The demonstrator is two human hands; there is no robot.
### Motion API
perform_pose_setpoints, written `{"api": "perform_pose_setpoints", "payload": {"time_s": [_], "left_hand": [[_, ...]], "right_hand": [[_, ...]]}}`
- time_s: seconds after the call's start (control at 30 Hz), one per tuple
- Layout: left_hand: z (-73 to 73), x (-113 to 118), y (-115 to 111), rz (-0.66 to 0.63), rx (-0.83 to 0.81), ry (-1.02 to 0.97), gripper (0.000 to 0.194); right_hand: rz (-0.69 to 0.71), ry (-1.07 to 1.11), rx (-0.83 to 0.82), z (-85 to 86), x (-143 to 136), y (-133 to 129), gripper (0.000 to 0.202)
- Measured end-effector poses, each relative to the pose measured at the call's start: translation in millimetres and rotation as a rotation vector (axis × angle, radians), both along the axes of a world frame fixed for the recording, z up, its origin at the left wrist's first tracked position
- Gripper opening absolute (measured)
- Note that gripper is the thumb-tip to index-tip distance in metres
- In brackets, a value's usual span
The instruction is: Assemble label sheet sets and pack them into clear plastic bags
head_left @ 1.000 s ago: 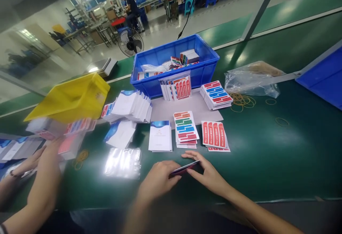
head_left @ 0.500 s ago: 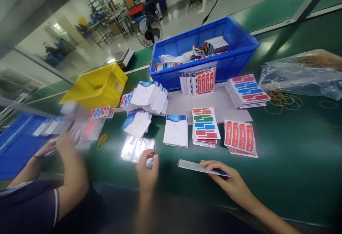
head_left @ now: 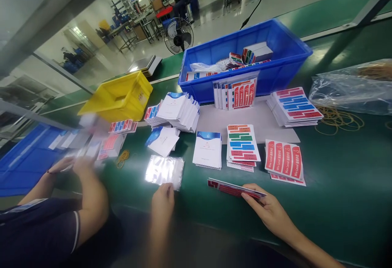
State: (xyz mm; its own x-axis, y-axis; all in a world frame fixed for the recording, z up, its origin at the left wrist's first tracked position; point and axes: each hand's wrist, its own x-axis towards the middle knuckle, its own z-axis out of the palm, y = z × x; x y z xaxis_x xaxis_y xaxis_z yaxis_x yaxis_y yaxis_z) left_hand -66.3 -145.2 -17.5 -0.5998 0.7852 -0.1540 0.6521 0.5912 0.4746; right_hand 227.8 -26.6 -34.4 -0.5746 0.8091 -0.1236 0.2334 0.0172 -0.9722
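My right hand (head_left: pixel 266 207) grips a thin bundle of sticker sheets and a booklet (head_left: pixel 229 188), held almost edge-on with a red printed sheet towards me. My left hand (head_left: pixel 163 202) is closed in a pinch at the front edge of a stack of clear plastic bags (head_left: pixel 163 170); its fingertips are partly hidden. Beyond my hands lie a pile of white booklets with blue tops (head_left: pixel 207 150), a pile of multicoloured sticker sheets (head_left: pixel 243 143) and some red level-sticker sheets (head_left: pixel 284 160).
A blue bin (head_left: pixel 245 74) with packed sets leaning on it stands behind the piles. To the left are a yellow bin (head_left: pixel 119 96), rubber bands (head_left: pixel 122 158) and a co-worker's arms (head_left: pixel 92 194). More sticker sheets (head_left: pixel 295 105) and a plastic bag (head_left: pixel 352 84) lie right.
My left hand has closed its fingers at the front edge of the bags. The bundle in my right hand has tilted, so its red sheet now shows instead of the pale side.
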Motion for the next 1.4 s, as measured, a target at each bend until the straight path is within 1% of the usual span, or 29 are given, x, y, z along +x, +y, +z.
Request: {"api": "perform_pose_setpoints", "payload": {"time_s": [0.13, 0.2, 0.3, 0.43, 0.5, 0.57, 0.63, 0.77, 0.87, 0.97, 1.03, 1.07, 1.13, 1.2, 1.27, 1.4], "left_hand": [[2.0, -1, -3, 0.024, 0.064, -0.136, 0.024], [2.5, 1, -4, 0.042, 0.1, -0.18, 0.024], [3.4, 5, -1, 0.071, 0.151, -0.232, 0.029], [6.2, 10, 6, 0.076, 0.133, -0.383, 0.028], [8.2, 11, 8, 0.064, 0.123, -0.442, 0.028], [10.1, 13, 9, 0.052, 0.109, -0.437, 0.027], [12.0, 13, 9, 0.037, 0.101, -0.389, 0.029], [17.4, 21, 16, -0.007, 0.099, -0.333, 0.033], [23.9, 43, 26, -0.099, 0.092, -0.367, 0.034], [29.2, 79, 37, -0.3, 0.073, -0.392, 0.033], [29.7, 103, 44, -0.441, 0.052, -0.404, 0.029], [29.0, 113, 47, -0.491, 0.044, -0.403, 0.028], [26.5, 126, 51, -0.549, 0.03, -0.394, 0.025], [24.1, 132, 53, -0.562, 0.023, -0.384, 0.024], [23.7, 133, 53, -0.564, 0.027, -0.383, 0.025], [27.9, 131, 51, -0.566, 0.061, -0.379, 0.026]], "right_hand": [[-0.054, 0.129, -0.071, 4.9, -3, 0, 0.034], [-0.082, 0.167, -0.132, 6.8, -5, 0, 0.04], [-0.099, 0.18, -0.183, 8.9, -6, -1, 0.05], [-0.084, 0.224, -0.241, 9.7, -5, -3, 0.066], [-0.128, 0.217, -0.214, 9.0, -3, -4, 0.073], [-0.187, 0.195, -0.138, 7.8, -2, -5, 0.075], [-0.193, 0.169, -0.082, 6.7, -1, -4, 0.069], [-0.049, 0.08, -0.082, 6.3, 1, -1, 0.038], [-0.024, 0.015, -0.029, 8.4, -2, -1, 0.032], [0.023, -0.014, 0.069, 13.1, -9, -4, 0.028], [0.069, -0.01, 0.108, 17.4, -14, -7, 0.025], [0.091, -0.006, 0.112, 19.5, -16, -8, 0.023], [0.119, -0.009, 0.104, 22.6, -17, -9, 0.022], [0.108, -0.038, 0.1, 23.3, -16, -9, 0.026], [0.086, -0.064, 0.099, 22.1, -14, -7, 0.029], [0.104, -0.034, 0.059, 19.3, -10, -4, 0.027]]}}
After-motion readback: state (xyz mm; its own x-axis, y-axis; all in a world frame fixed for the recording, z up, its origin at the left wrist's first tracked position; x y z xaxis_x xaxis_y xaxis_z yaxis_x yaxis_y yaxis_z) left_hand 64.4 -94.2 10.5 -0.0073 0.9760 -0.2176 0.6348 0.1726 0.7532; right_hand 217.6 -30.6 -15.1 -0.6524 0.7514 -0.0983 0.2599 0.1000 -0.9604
